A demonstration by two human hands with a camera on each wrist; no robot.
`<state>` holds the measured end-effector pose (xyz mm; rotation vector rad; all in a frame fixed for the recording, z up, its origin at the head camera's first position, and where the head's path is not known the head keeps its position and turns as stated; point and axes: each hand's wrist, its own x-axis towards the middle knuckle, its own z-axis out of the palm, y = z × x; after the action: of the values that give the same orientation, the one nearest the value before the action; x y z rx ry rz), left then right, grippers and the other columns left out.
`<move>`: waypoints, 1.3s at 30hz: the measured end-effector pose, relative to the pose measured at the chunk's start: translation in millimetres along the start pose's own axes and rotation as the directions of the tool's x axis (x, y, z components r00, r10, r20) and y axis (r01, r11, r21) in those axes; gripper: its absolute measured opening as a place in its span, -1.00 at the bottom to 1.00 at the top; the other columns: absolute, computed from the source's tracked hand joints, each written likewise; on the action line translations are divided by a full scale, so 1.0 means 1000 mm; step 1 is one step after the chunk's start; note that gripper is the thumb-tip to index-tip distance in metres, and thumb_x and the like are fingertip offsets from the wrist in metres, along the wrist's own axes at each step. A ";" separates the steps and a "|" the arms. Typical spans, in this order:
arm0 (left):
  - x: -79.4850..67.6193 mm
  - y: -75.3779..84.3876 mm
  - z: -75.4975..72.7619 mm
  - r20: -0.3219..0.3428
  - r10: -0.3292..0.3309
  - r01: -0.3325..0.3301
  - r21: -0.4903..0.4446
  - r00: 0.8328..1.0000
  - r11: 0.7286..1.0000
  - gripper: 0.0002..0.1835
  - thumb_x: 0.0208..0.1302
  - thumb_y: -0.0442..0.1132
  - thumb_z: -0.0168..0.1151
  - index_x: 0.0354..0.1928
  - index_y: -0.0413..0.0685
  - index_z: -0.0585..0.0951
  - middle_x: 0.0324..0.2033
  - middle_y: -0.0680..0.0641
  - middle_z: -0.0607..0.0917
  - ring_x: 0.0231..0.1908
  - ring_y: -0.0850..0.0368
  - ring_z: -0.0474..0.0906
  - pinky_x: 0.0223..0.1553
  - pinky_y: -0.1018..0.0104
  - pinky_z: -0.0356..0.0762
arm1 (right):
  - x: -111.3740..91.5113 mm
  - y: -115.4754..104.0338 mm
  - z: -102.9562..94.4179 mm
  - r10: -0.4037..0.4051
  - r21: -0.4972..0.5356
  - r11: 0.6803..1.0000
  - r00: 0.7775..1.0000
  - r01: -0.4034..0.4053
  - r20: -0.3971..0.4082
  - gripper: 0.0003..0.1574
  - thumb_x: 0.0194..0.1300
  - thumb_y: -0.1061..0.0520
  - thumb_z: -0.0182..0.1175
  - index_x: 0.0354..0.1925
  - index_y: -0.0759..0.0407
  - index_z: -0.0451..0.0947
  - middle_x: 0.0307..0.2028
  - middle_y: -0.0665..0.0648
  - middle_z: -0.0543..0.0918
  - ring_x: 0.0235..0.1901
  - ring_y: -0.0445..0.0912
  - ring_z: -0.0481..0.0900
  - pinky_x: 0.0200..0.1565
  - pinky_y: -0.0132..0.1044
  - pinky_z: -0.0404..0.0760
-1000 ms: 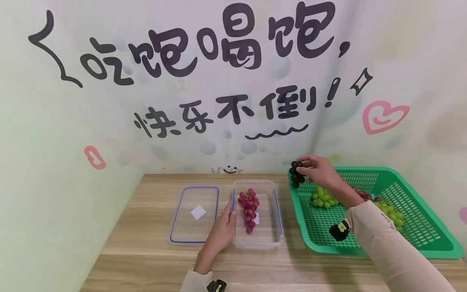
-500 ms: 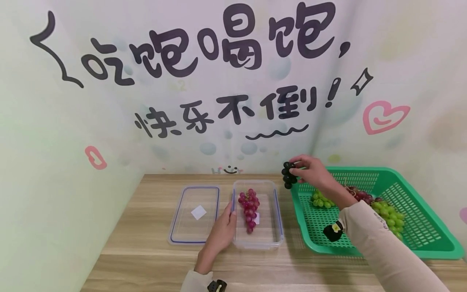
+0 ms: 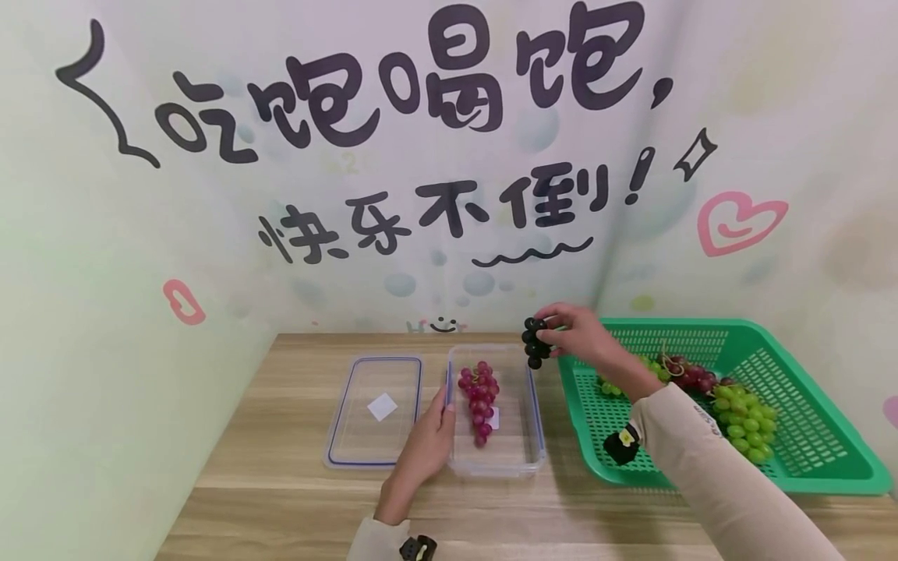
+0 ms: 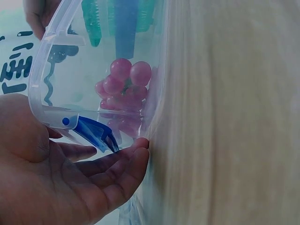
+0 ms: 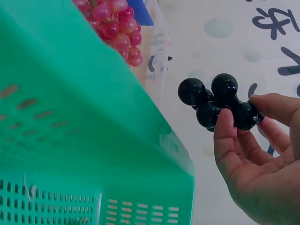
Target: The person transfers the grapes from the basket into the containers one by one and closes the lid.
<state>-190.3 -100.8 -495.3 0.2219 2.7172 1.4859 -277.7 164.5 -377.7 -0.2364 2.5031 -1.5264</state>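
Note:
A bunch of black grapes (image 3: 535, 343) is pinched between the thumb and fingers of my right hand (image 3: 578, 336). It hangs over the far right corner of a clear plastic food box (image 3: 515, 461). In the right wrist view, round glossy black grapes (image 5: 225, 89) stick out beyond the fingertips. My left hand (image 3: 426, 438) rests against the box's left side, its fingers along the outer wall. The left wrist view shows the fingers (image 4: 115, 180) beside a blue clip (image 4: 96, 132) and low on the wall. Inside the box lies a bunch of red grapes (image 3: 480, 397).
The box's clear lid (image 3: 351, 452), with a blue seal and a white label, lies flat on the wooden table (image 3: 281, 499) at left. A green basket (image 3: 596, 471) at right holds green grapes (image 3: 747, 425) and dark red grapes (image 3: 691, 375). A printed wall stands behind.
My right hand has carried the black grapes leftward from above the basket's left rim to the box's far right corner. The left hand has stayed at the box.

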 end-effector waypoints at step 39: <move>-0.001 0.001 0.000 -0.017 0.024 -0.024 0.012 1.000 1.000 -0.43 0.60 -0.17 -0.22 0.49 -0.34 0.12 0.37 -0.42 0.33 0.37 -0.37 0.24 0.38 -0.23 0.21 | 0.011 0.004 0.066 0.158 -0.058 0.986 0.987 -0.157 0.017 -0.74 0.33 0.41 0.15 -0.01 0.40 0.53 -0.15 0.35 0.65 -0.28 0.05 0.69 -0.23 -0.11 0.77</move>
<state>-189.2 -100.8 -494.7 0.2444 2.7468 1.4857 -271.9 107.3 -411.8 -0.0609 2.4846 -1.3866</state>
